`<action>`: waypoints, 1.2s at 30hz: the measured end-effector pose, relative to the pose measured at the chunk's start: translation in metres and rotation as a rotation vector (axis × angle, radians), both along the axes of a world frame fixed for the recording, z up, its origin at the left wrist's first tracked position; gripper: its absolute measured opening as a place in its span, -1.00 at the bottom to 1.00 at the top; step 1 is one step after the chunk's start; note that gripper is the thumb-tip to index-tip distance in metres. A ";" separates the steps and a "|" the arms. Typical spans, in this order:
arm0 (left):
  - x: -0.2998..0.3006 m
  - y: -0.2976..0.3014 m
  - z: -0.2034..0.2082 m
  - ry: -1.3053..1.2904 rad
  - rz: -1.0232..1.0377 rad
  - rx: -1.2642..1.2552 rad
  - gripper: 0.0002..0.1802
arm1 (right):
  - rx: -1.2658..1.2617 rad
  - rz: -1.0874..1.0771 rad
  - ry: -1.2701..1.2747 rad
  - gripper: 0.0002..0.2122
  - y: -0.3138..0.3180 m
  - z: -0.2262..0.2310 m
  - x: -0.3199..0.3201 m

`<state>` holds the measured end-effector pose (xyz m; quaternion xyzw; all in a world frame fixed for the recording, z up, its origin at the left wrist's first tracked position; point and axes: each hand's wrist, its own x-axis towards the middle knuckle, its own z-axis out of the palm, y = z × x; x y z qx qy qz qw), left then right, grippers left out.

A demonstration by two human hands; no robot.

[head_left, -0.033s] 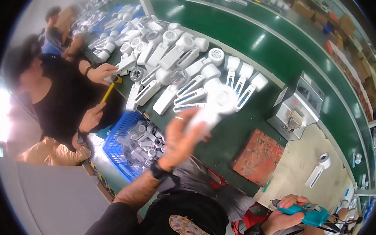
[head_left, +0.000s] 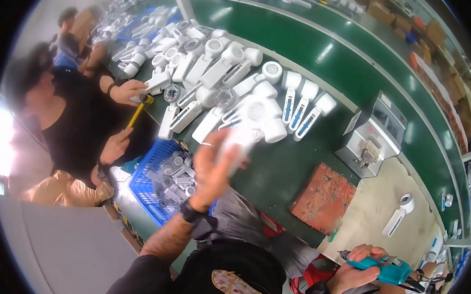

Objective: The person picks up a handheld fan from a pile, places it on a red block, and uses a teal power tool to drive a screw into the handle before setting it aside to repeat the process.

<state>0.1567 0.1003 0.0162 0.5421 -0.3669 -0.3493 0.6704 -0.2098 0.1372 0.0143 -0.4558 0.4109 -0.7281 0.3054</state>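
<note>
The green tabletop (head_left: 280, 179) leaves open room between the pile of white fan-like devices (head_left: 211, 76) and a reddish board (head_left: 323, 198). The left hand's (head_left: 210, 175) fingers clamp one device (head_left: 245, 129), blurred, over the pile's near edge; handling it seems the current step, calling for clearance from neighbours. The right hand's (head_left: 348, 278) fingers wrap a teal power screwdriver (head_left: 389, 270).

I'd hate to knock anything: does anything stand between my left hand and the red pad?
Nothing visible does: only green bench shows between the left hand, which holds a blurred white device, and the red pad. Another device lies beyond that line, on the far side.
</note>
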 end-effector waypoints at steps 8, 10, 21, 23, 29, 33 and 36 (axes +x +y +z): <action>0.156 0.026 -0.022 -0.422 0.587 -0.108 -0.47 | 0.068 0.097 0.044 -0.37 -0.020 0.005 0.013; 0.173 0.029 -0.024 -0.539 0.606 0.010 -0.46 | 0.072 0.095 0.059 -0.37 -0.024 0.008 0.019; 0.218 -0.041 -0.017 -0.789 0.699 0.104 -0.50 | 0.455 -0.600 0.772 -0.70 0.018 -0.094 -0.037; 0.226 -0.044 -0.016 -0.793 0.670 0.108 -0.47 | 0.399 -0.582 0.826 -0.72 0.013 -0.083 -0.026; 0.239 -0.041 -0.034 -0.764 0.498 0.145 -0.48 | 0.136 0.099 0.102 -0.75 -0.027 0.010 0.040; 0.241 -0.041 -0.029 -0.658 0.551 0.141 -0.49 | 0.180 0.024 0.274 -0.77 -0.032 0.014 0.046; 0.239 -0.050 -0.011 -0.761 0.545 0.039 -0.50 | 0.212 -0.261 0.599 -0.81 -0.034 0.011 0.052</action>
